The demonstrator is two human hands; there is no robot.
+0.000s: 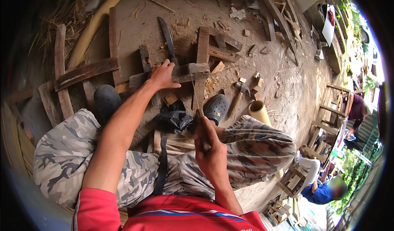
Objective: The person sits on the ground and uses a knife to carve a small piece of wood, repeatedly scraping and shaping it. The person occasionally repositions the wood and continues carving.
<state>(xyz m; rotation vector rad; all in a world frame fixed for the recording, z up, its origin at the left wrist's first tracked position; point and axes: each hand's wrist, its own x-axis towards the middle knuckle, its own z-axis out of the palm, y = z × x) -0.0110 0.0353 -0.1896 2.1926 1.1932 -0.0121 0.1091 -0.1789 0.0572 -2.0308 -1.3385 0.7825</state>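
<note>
My left hand (164,75) is closed over a short dark wooden block (189,72), pressing it down across wooden pieces on the ground, with the thumb along its near side. In my right hand (212,155) is a hand saw (203,126), gripped by its wooden handle. Its thin blade runs away from me to the block's near edge, right of my left hand. Whether the teeth are inside the wood is too small to tell. Beneath the block's right end lies a wooden frame piece (202,46). A machete (166,36) lies just beyond my left hand.
A hammer (239,95) and a bamboo tube (258,110) lie right of my shoe (216,107). A black plastic bag (175,118) sits between my feet. At left stands a joined wooden frame (86,73). Offcuts litter the dirt floor. Two people work among wooden frames at far right.
</note>
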